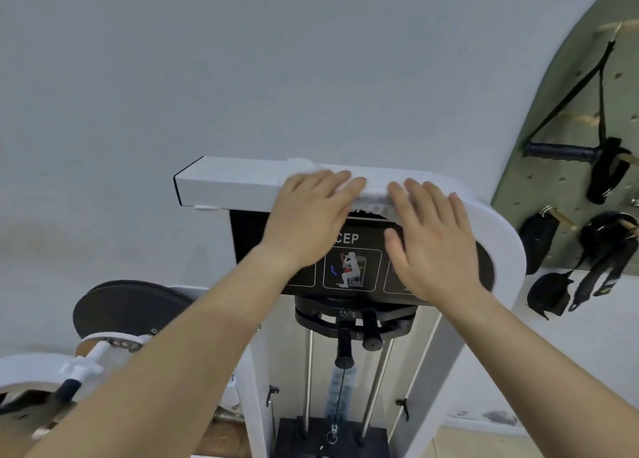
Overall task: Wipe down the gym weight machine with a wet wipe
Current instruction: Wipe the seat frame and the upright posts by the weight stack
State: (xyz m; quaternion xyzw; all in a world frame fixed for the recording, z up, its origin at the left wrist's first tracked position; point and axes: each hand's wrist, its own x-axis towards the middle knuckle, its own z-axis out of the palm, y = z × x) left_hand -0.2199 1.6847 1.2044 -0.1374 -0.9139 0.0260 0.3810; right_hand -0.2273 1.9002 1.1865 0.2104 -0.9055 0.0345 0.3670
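The white weight machine's top beam [228, 184] runs across the middle of the view, with a black instruction panel [352, 267] below it. A white wet wipe [375, 189] lies draped over the beam's top edge. My left hand [307, 215] presses flat on the wipe's left part, fingers straight and together. My right hand [432, 240] lies flat beside it, fingertips on the wipe's right part, palm over the black panel. Most of the wipe is hidden under the two hands.
Below the panel are a black pulley housing [352, 319], two steel guide rods [307, 381], a cable and the weight stack [297, 437]. A black disc [128, 305] and white arm sit at lower left. A green pegboard [567, 146] with black straps and handles hangs at right.
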